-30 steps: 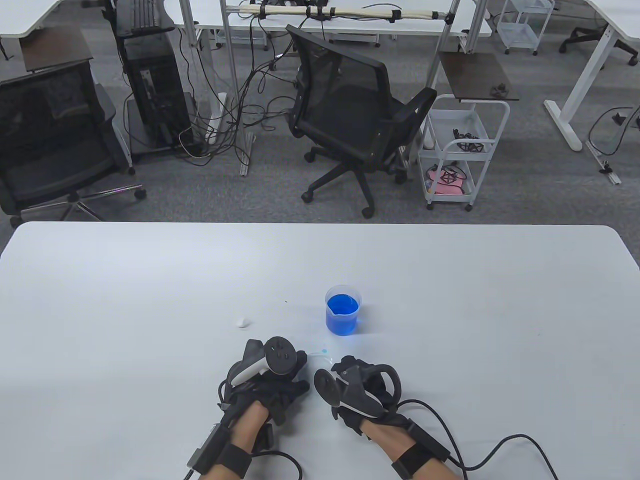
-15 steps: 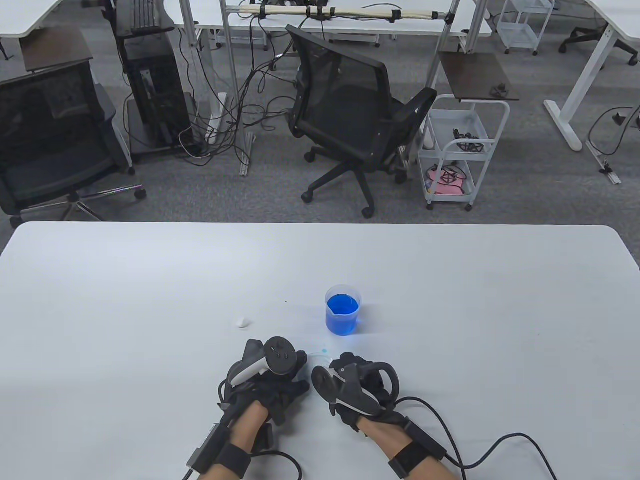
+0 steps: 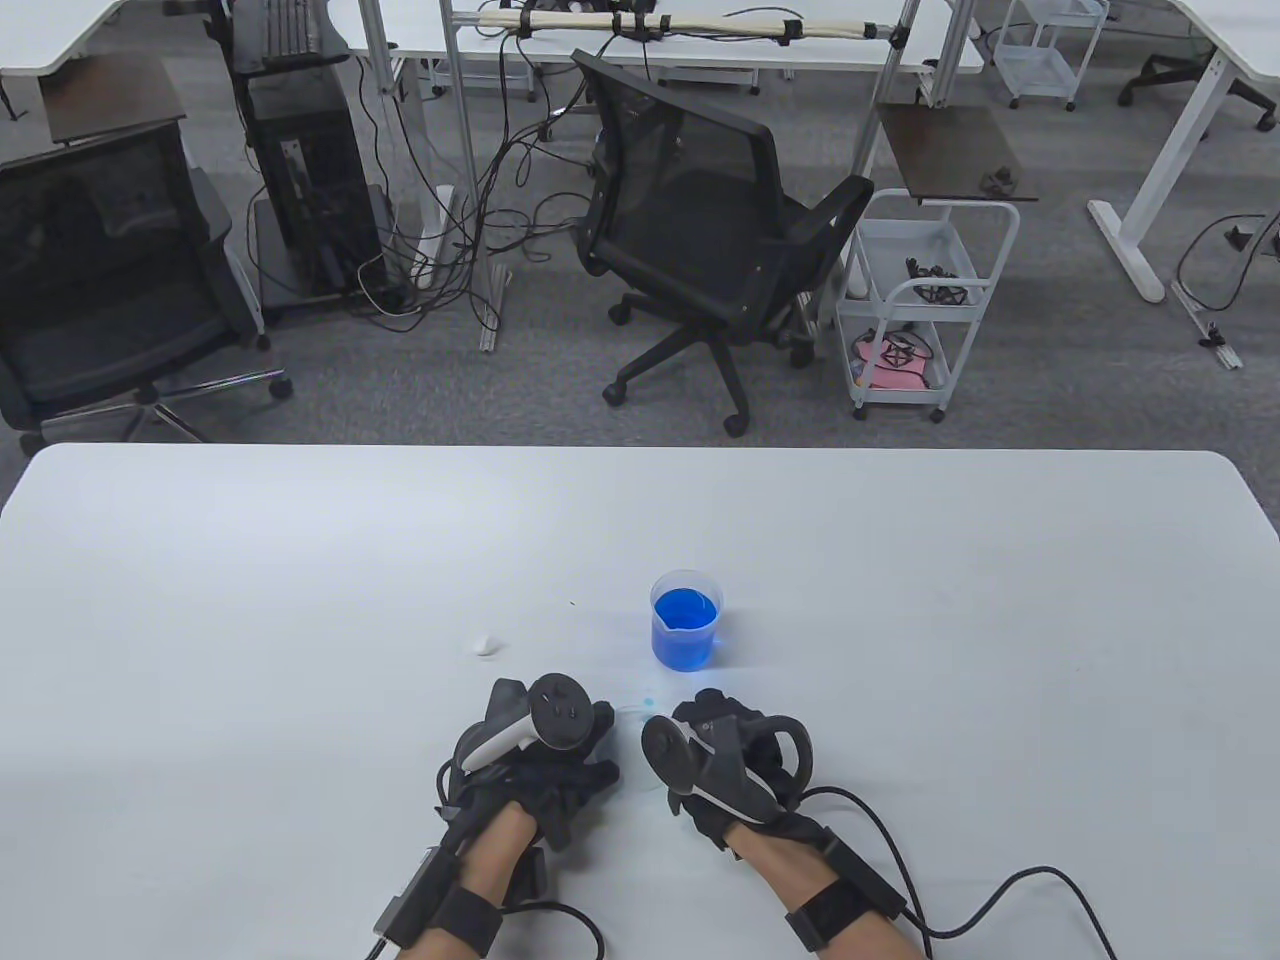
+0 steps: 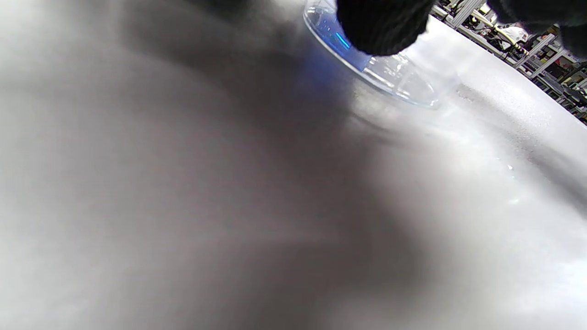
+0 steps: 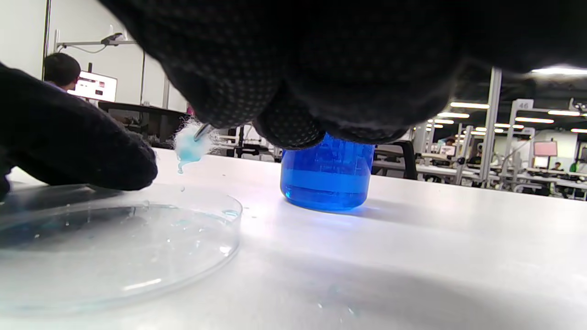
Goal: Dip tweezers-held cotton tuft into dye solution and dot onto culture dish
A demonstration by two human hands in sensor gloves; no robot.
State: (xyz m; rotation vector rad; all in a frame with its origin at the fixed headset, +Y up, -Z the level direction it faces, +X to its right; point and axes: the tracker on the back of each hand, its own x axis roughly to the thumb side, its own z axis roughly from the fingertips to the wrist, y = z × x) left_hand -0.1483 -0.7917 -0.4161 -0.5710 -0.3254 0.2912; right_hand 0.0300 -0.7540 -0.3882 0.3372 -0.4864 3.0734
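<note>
Near the middle of the counter (image 3: 300, 560), toward its near edge, a spare white cotton tuft (image 3: 486, 645) lay by itself, well apart from the work.

Next came our left hand (image 3: 535, 765), resting at the near edge with one fingertip (image 4: 383, 25) set on the rim of the culture dish (image 5: 114, 243). We judged this was to keep the light dish from sliding while it was being dotted. Whether the other left fingers were spread or curled, we could not tell.

The shallow clear dish sat between our two hands and already showed faint blue flecks and droplets on its floor.

Our right hand (image 3: 725, 765) hovered just beside the dish, its fingers (image 5: 293, 123) closed together on the tweezers (image 5: 202, 132), of which only the metal tip showed. The tip clamped a wet, pale-blue tuft (image 5: 190, 144), held above the far rim of the dish with a drop hanging from it, so any drip would land near or in the dish.

Beyond the right hand stood the beaker of blue dye (image 3: 686, 620), close enough for a short return dip.
</note>
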